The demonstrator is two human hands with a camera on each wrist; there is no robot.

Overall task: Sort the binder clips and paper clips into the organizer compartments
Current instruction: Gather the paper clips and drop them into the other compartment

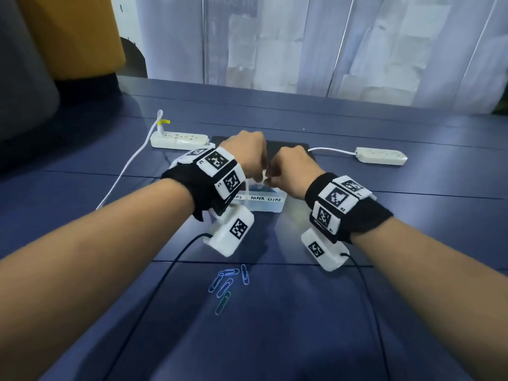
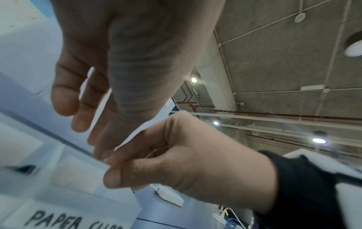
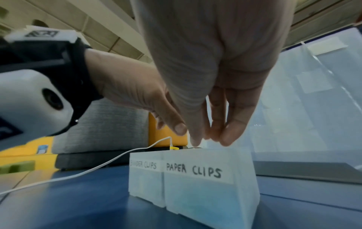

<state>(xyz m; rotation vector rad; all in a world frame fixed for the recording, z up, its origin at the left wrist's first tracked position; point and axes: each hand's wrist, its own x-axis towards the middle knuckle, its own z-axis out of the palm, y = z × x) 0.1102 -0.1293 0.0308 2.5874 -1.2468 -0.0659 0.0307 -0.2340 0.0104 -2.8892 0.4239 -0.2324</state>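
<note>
Two hands meet over the clip box

We see our left hand (image 1: 244, 152) and our right hand (image 1: 292, 171) close together, right above the organizer (image 1: 264, 206) on the blue table (image 1: 384, 270). The box is see-through and has two parts, one marked "BINDER CLIPS" and one marked "PAPER CLIPS" (image 3: 194, 169). Both hands hang over the paper clips part. The fingers on our left hand point down and look loose. The fingertips (image 3: 197, 139) of our right hand are bunched together with the thumb, but we cannot tell if they hold a clip. Five loose paper clips (image 1: 226, 284) lie on the table near us, well apart from the box. Two white power strips, one on the left (image 1: 178, 140) and one on the right (image 1: 380, 156), lie farther back.
</note>
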